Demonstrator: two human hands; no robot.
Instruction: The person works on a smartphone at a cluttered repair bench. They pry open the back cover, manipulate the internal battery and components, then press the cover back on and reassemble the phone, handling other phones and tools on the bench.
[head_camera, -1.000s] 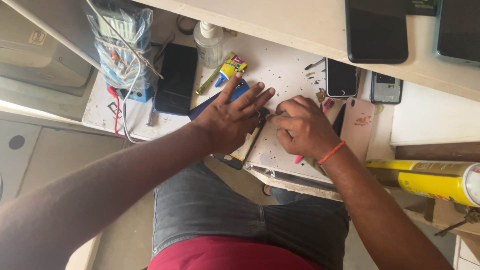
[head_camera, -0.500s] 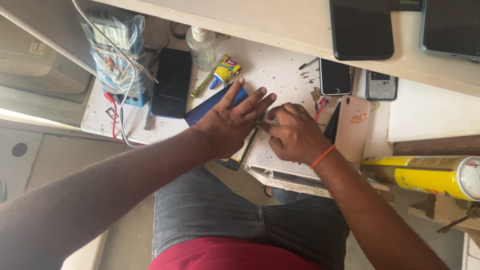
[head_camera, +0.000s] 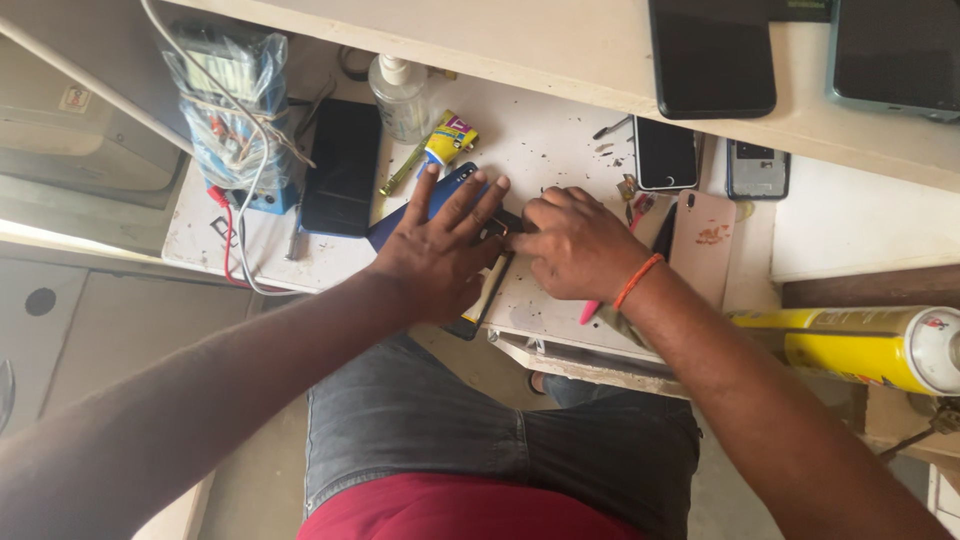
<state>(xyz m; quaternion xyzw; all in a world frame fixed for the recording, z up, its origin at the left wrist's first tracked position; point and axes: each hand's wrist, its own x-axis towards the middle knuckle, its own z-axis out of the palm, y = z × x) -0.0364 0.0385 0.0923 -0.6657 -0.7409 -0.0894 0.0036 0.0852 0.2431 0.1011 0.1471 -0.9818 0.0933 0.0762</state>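
Both hands, left hand (head_camera: 437, 258) and right hand (head_camera: 577, 246), largely hide a dark phone (head_camera: 482, 290)

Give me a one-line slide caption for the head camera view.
Left hand pins a dark opened phone flat on the white workbench while the right hand works at its edge.

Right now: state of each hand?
Left hand: open, flat, pressing down the dark phone.
Right hand: fingers curled at the phone's edge; what it grips cannot be told.
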